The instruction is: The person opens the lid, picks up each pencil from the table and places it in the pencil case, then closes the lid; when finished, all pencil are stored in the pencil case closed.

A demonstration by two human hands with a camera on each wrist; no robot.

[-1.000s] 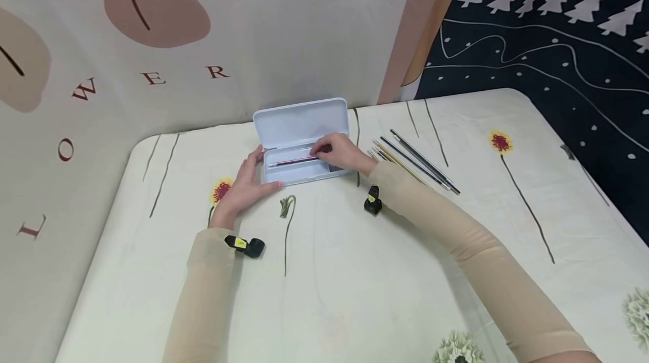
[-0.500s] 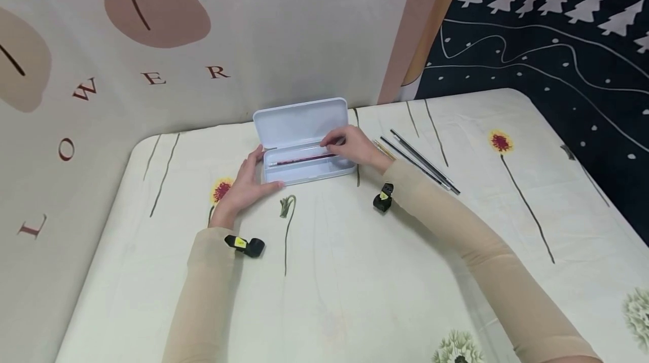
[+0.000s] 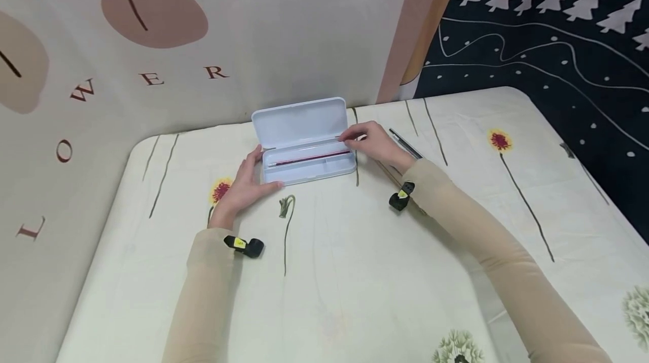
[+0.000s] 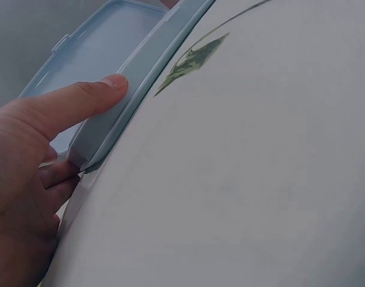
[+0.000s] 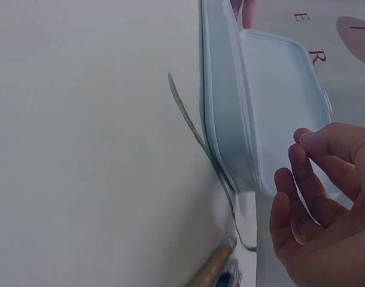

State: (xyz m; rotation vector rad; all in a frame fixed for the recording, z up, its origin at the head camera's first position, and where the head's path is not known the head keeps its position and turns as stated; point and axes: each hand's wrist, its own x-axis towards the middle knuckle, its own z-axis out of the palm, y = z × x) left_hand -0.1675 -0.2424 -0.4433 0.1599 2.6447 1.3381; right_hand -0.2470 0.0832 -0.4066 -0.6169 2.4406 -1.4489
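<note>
A pale blue pencil case (image 3: 299,174) stands open at the back of the table, its lid (image 3: 300,123) raised against the wall. Inside lies a slim dark red rod (image 3: 309,158) with a whitish left end; whether it is a pen or a brush I cannot tell. My left hand (image 3: 244,187) holds the case's left end, the thumb (image 4: 93,98) on the front wall and fingers around the end. Above the case's right end hovers my right hand (image 3: 377,143). In the right wrist view its fingers are loosely bent, thumb near index finger, with nothing between them.
Several slim rods (image 3: 404,142) lie on the table right of the case, partly hidden under my right forearm. A yellowish one (image 5: 212,266) with a pale tip shows in the right wrist view. The printed cloth wall (image 3: 304,41) rises right behind the case.
My right hand has left the dark red rod and moved right, from inside the case to its right end. More of the rod shows. My left hand stays in place.
</note>
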